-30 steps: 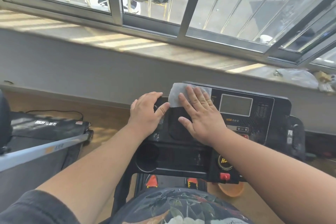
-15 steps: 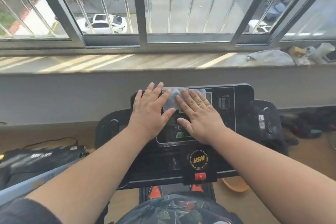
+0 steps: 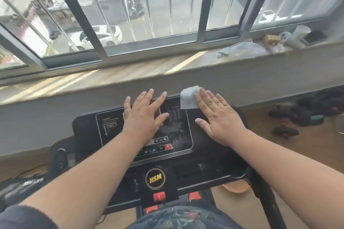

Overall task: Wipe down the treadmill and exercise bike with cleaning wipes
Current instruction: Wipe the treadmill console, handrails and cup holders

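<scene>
The black treadmill console (image 3: 87,132) fills the middle of the view, with a round yellow HSM badge and a red button low on it. A white cleaning wipe (image 3: 188,97) lies on the console's upper right edge. My right hand (image 3: 218,117) presses flat on the wipe with straight fingers, covering its right part. Flat over the display panel rests my left hand (image 3: 146,115), fingers spread, holding nothing. A wet smear shows on the panel between the hands.
A grey window ledge (image 3: 111,76) runs just behind the console, with a plastic bag (image 3: 243,48) and clutter at its right end. Dark dumbbells (image 3: 284,131) lie on the wooden floor to the right. A black bag (image 3: 16,188) sits at lower left.
My right hand has slid the wipe rightward from the display to the console's upper right edge. The left hand stayed on the display. The head view has shifted and tilted.
</scene>
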